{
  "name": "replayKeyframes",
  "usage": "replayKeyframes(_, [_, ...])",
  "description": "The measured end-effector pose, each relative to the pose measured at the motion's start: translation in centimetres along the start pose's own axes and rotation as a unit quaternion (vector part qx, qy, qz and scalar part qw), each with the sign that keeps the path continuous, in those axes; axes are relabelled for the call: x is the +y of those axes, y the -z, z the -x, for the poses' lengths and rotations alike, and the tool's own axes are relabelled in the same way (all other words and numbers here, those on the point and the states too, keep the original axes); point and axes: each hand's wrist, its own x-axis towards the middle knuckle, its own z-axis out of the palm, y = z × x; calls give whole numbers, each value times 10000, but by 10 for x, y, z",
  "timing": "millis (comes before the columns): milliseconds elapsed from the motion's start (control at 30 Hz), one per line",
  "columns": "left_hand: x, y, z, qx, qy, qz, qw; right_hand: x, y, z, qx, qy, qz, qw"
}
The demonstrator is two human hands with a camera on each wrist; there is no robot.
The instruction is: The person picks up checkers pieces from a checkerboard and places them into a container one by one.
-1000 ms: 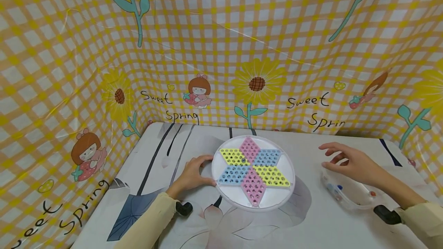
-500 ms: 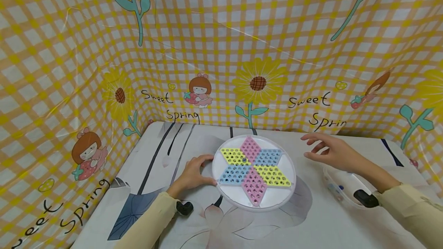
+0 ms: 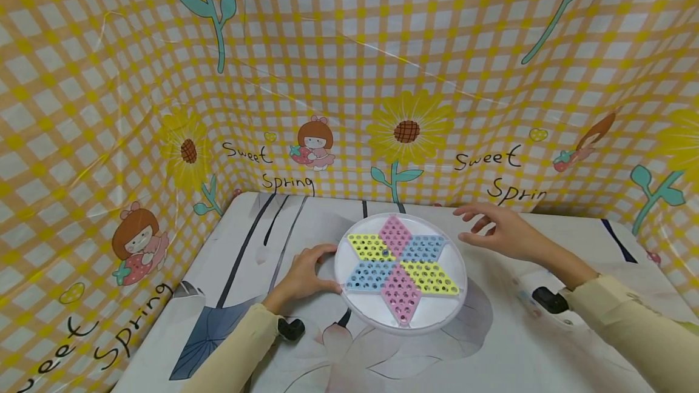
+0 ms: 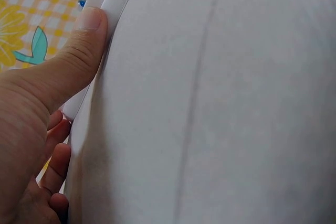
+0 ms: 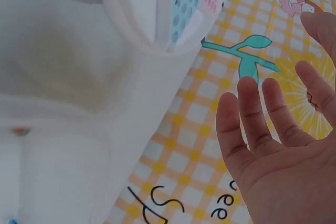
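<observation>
A round white Chinese checkers board (image 3: 349, 308), with a star of pink, yellow and blue holes, lies on the table. One dark blue marble (image 3: 385, 253) sits near its centre. My left hand (image 3: 301, 275) holds the board's left rim, thumb and fingers spread along it; in the left wrist view the thumb (image 4: 79, 56) presses against the rim. My right hand (image 3: 505, 232) hovers beyond the board's right side, fingers loosely bent. In the right wrist view the right palm (image 5: 294, 177) faces the camera, and no held object shows.
A clear plastic box (image 3: 562, 323) with a few marbles stands at the right, partly hidden under my right forearm. A red marble (image 5: 21, 130) shows in it in the right wrist view. A checked cloth (image 3: 338, 65) hangs behind the table.
My right hand has moved left and slightly back, from over the plastic box to near the board's right side. My left hand and the board have stayed in place.
</observation>
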Motion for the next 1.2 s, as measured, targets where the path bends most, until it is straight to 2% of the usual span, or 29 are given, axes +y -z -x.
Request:
replayKeyframes(300, [-2, -1, 0, -22, 54, 10, 10000, -6, -10, -18, -111, 15, -65, 9999])
replayKeyframes(533, [-1, -1, 0, 20, 38, 6, 10000, -11, -17, -27, -48, 248, -125, 9996])
replayKeyframes(700, [-4, -2, -1, 17, 50, -21, 10000, -15, -23, -36, -228, 167, -205, 9994])
replayKeyframes(1000, [-4, -2, -1, -61, 119, -78, 9999, -21, -39, -47, -288, 261, -439, 9983])
replayKeyframes(1200, [-7, -4, -3, -6, 53, -145, 9999, -26, -47, -52, -412, 349, -546, 9970])
